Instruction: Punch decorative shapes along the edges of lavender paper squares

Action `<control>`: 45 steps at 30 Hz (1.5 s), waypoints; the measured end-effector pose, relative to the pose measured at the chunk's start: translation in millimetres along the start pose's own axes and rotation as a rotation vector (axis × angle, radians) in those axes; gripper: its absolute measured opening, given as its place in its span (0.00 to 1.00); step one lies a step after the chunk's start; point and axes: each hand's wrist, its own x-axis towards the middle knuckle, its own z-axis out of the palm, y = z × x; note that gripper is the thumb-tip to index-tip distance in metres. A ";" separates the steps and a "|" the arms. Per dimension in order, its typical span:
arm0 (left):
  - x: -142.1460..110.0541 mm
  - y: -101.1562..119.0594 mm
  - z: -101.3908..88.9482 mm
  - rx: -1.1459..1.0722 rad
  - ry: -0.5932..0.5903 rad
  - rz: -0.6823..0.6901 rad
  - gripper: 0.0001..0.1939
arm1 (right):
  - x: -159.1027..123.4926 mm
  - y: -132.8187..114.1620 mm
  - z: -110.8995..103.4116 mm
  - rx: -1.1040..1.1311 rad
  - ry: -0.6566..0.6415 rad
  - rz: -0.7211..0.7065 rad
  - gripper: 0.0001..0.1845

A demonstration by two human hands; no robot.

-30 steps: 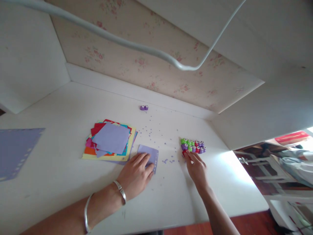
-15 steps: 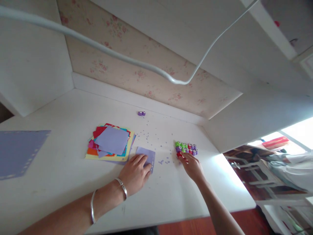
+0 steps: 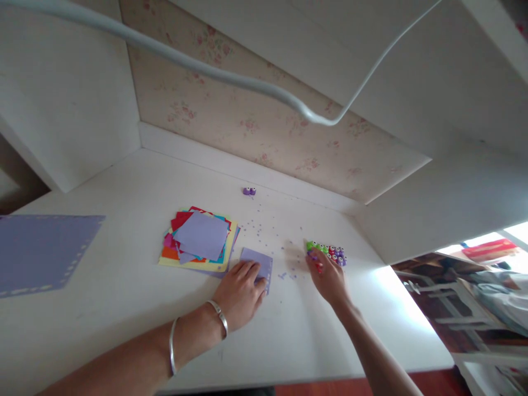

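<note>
My left hand [image 3: 243,291] lies over a small purple paper card [image 3: 256,256], its fingers resting on the surface and gripping nothing. Punched holes run along the card's right edge. On the right, my right hand [image 3: 328,278] has its fingers closed at the near left corner of a cluster of small paper punches [image 3: 332,251] in green, red and purple. A purple punch [image 3: 312,255] shows at the fingertips, with a bit of red just below it; my fingers partly cover both. Two purple punches [image 3: 249,191] stand apart near the back.
A stack of coloured paper [image 3: 202,235] lies left of the card. Farther left is a large purple sheet [image 3: 41,253] with punched edges. Tiny purple paper bits [image 3: 282,275] dot the white table [image 3: 136,308]. A white cable [image 3: 247,82] crosses overhead in front of the wall.
My right hand has moved from the red punch slightly up to the purple one beside it. My left hand stays on the card. The whole view has shifted a little.
</note>
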 end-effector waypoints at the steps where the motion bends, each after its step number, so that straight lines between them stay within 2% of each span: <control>1: 0.4 0.2 -0.6 0.003 -0.003 -0.002 0.12 | 11.7 -8.2 4.4 0.038 -0.048 -0.026 0.20; 4: 1.1 0.3 -1.1 0.014 -0.014 -0.003 0.12 | 56.8 -37.3 24.1 0.149 -0.168 -0.134 0.16; 6: 1.1 0.0 -0.5 0.022 -0.019 0.001 0.12 | 90.8 -59.4 39.7 0.168 -0.195 -0.194 0.17; 10: 0.9 -2.0 3.2 0.044 -0.018 0.011 0.12 | 152.7 -100.9 70.8 0.157 -0.199 -0.245 0.25; 13: 1.3 -4.3 7.9 0.071 0.005 0.028 0.11 | 186.8 -122.0 91.6 0.133 -0.230 -0.246 0.30; 18: 1.3 -6.4 12.2 0.121 0.016 0.068 0.11 | 220.9 -134.7 112.4 0.110 -0.286 -0.274 0.32; 23: -1.9 -4.2 4.6 0.113 -0.052 0.115 0.13 | 230.1 -133.1 112.5 0.106 -0.281 -0.288 0.20; 28: -5.5 -2.0 -4.1 0.034 -0.114 0.120 0.19 | 216.9 -126.4 102.6 0.111 -0.231 -0.261 0.14; 32: -5.0 -2.6 -4.4 0.001 -0.114 0.130 0.16 | 187.3 -110.6 88.6 0.169 -0.191 -0.231 0.12; 36: -0.8 -3.9 -4.6 0.027 -0.060 0.164 0.08 | 129.3 -83.9 68.6 0.302 -0.124 -0.174 0.17; 39: 3.6 -4.5 -9.2 0.003 -0.063 0.143 0.05 | 74.7 -62.3 53.8 0.708 -0.112 0.006 0.18; 41: 6.0 -4.4 -13.0 -0.014 -0.093 0.107 0.04 | 42.3 -50.3 45.9 0.834 -0.135 0.096 0.18; 45: 7.2 -2.9 -15.5 -0.022 -0.063 0.052 0.04 | 3.8 -34.6 37.1 1.042 -0.149 0.230 0.18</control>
